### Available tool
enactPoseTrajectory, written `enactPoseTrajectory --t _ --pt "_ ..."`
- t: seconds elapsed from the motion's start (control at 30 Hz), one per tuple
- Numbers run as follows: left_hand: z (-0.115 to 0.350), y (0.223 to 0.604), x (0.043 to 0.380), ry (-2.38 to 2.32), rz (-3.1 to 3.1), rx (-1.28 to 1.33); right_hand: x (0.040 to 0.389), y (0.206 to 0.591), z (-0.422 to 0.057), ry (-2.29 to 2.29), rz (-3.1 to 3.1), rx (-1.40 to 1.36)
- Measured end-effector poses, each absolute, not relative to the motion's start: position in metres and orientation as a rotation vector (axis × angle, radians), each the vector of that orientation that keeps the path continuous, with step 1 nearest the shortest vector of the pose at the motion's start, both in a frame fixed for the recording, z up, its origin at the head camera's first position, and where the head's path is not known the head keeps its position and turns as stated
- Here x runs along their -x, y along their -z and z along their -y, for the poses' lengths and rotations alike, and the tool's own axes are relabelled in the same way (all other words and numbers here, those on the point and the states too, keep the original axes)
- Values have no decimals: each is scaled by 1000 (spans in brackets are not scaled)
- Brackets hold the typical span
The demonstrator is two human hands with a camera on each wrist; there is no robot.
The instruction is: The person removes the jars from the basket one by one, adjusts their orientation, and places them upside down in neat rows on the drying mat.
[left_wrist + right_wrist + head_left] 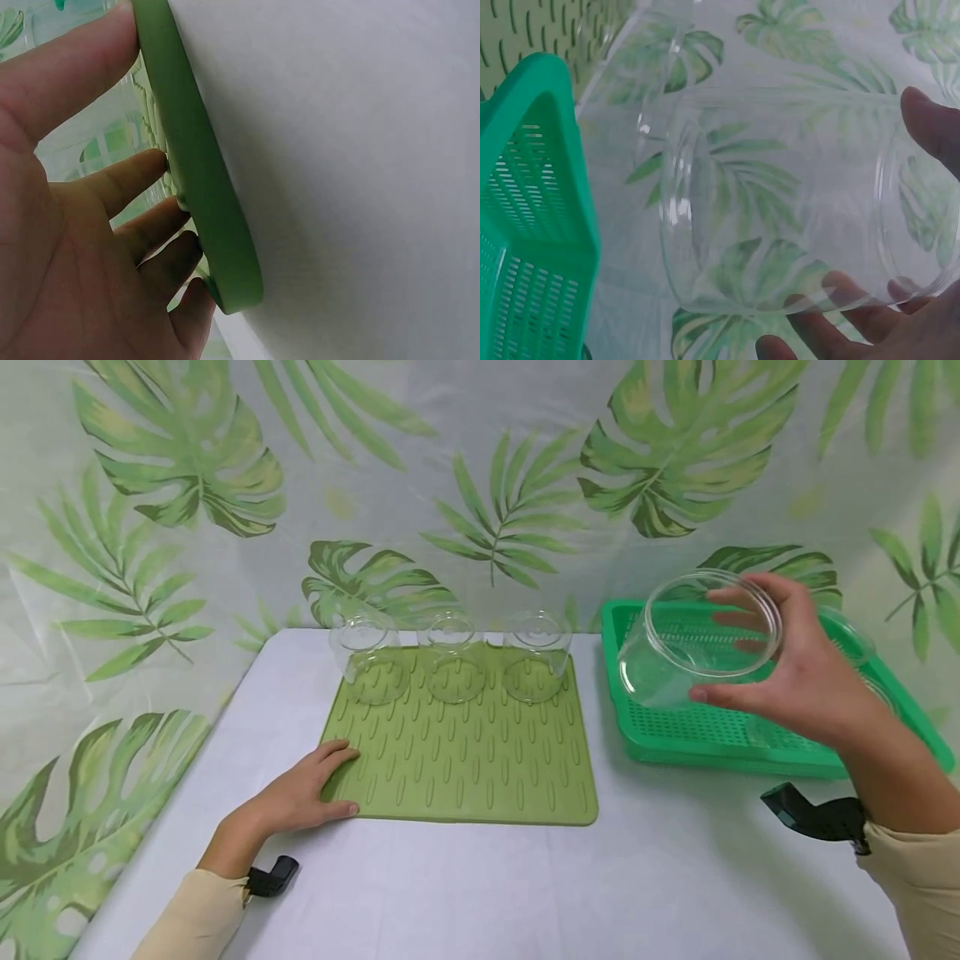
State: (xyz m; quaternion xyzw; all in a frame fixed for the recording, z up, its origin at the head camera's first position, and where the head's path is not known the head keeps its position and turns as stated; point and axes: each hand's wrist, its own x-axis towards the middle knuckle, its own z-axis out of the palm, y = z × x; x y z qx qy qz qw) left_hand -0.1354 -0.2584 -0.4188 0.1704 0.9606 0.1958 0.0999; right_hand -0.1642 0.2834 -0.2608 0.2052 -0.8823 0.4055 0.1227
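Left hand [303, 789] low, right hand [802, 672] aloft

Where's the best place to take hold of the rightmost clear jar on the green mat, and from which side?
Take the rightmost jar by its round side wall, probably about halfway up, coming from the right. It stands on end on the green mat, so that wall is exposed; the middle jar stands to its left, while its right side faces a gap before the green basket.

Rectangular mat [465, 768]: olive green, rows of raised dashes
Rectangular perforated plastic basket [742, 762]: bright green
Round see-through jar [660, 664]: colourless
Cloth-covered counter [480, 893]: plain white
Backdrop sheet [495, 527]: pale grey, printed with green leaves
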Motion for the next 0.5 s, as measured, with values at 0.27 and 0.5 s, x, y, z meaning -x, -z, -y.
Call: enactPoseTrajectory --t 0.27,0.5 --pt "261 418 136 -614 -2831 -505 163 256 -275 -1169 2525 -553" --pt "261 420 137 -630 -2820 -499 161 255 -272 -1130 2521 -557"
